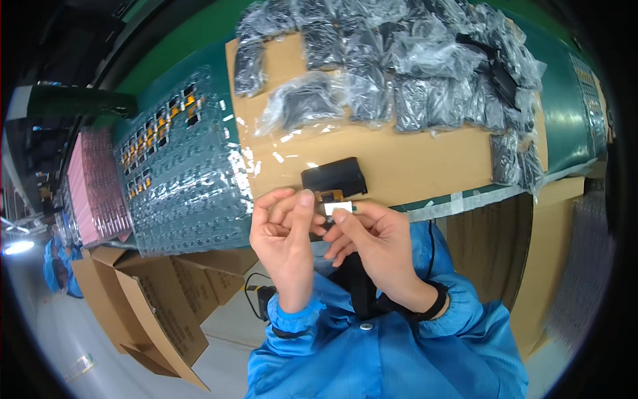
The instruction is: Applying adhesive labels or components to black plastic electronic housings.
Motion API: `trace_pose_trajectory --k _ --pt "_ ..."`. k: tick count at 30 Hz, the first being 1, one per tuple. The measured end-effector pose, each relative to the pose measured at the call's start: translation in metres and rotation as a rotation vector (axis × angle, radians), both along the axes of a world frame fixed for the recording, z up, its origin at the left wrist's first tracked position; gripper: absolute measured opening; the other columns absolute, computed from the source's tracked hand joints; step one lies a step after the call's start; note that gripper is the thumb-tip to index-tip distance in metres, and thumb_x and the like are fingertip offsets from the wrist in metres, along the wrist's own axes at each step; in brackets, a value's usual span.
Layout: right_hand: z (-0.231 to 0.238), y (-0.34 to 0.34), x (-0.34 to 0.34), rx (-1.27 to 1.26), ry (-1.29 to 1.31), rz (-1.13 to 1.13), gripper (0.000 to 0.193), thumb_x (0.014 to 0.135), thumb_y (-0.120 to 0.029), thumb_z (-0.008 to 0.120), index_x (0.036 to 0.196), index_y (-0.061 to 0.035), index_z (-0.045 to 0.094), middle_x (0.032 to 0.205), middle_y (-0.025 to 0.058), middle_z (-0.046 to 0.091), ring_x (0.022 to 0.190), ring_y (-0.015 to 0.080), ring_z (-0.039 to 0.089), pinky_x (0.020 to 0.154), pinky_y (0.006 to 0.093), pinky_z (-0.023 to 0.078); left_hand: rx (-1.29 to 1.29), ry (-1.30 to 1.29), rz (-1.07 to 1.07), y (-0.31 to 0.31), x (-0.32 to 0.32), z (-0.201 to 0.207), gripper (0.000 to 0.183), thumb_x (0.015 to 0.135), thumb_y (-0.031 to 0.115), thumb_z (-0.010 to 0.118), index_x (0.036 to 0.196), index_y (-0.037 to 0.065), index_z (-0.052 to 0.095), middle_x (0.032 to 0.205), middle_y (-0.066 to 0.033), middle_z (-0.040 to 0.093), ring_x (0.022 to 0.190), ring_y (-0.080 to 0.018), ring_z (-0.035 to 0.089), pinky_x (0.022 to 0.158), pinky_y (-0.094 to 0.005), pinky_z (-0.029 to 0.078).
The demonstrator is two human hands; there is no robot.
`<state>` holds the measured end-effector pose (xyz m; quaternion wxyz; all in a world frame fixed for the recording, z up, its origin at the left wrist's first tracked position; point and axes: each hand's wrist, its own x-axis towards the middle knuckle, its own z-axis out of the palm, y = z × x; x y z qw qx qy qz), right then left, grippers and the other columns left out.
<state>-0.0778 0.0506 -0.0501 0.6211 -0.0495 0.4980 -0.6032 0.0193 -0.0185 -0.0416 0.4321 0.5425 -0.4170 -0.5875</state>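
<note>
Just off the front edge of the tan cardboard sheet [425, 156], both hands meet at a small flexible circuit piece [330, 196], orange-brown with a white patch [337, 208]. My right hand [382, 243] pinches it, thumb pressed on the white patch. My left hand [284, 229] is closed at its left edge, with thumb and forefinger together there; the exact grip is partly hidden. Right behind the fingers a black rectangular piece [334, 176] lies on the cardboard; whether it joins the circuit piece cannot be told.
Many clear-bagged black items [362, 86] cover the far part of the cardboard. To the left lies a clear plastic tray [189, 206] with several orange-and-black parts, then a pink stack [100, 183]. An open carton [166, 312] stands below the green table [565, 120] at left.
</note>
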Motion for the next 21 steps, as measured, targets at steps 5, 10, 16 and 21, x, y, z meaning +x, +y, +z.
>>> trace_pose_trajectory --k 5,10,16,21 --pt "-0.002 -0.001 0.0 0.006 0.012 -0.023 0.022 0.1 -0.012 0.059 0.112 0.0061 0.06 0.077 0.0122 0.069 0.06 0.0148 0.067 0.051 0.0257 0.054 -0.533 -0.535 -0.05 0.006 0.003 -0.016 0.012 0.086 0.006 0.075 0.097 0.003 0.071 0.083 -0.0017 0.06 0.056 -0.0066 0.044 0.051 -0.0206 0.038" --pt "-0.001 -0.003 -0.001 -0.05 0.066 -0.053 0.017 0.101 -0.011 0.057 0.105 0.0056 0.058 0.07 0.0096 0.066 0.056 0.0131 0.065 0.047 0.0251 0.053 -0.429 -0.506 -0.187 0.008 0.002 -0.009 0.016 0.084 0.004 0.076 0.1 0.003 0.074 0.081 -0.0036 0.062 0.056 -0.0068 0.048 0.049 -0.0224 0.037" --pt "-0.001 -0.001 0.004 -0.059 0.103 -0.08 0.013 0.1 -0.009 0.057 0.098 0.0038 0.056 0.069 0.0075 0.064 0.054 0.0093 0.062 0.046 0.0228 0.05 -0.514 -0.547 -0.255 0.01 0.005 -0.01 0.013 0.082 0.002 0.077 0.094 0.002 0.073 0.081 -0.0054 0.066 0.06 -0.0091 0.056 0.052 -0.0226 0.042" --pt "-0.001 0.001 0.004 -0.074 0.133 -0.084 0.014 0.1 -0.009 0.057 0.095 0.0032 0.054 0.068 0.0068 0.063 0.054 0.0078 0.061 0.045 0.022 0.048 -0.466 -0.511 -0.261 0.01 0.006 -0.008 0.011 0.082 0.001 0.076 0.092 0.001 0.071 0.082 -0.0061 0.066 0.061 -0.0107 0.056 0.054 -0.0237 0.043"
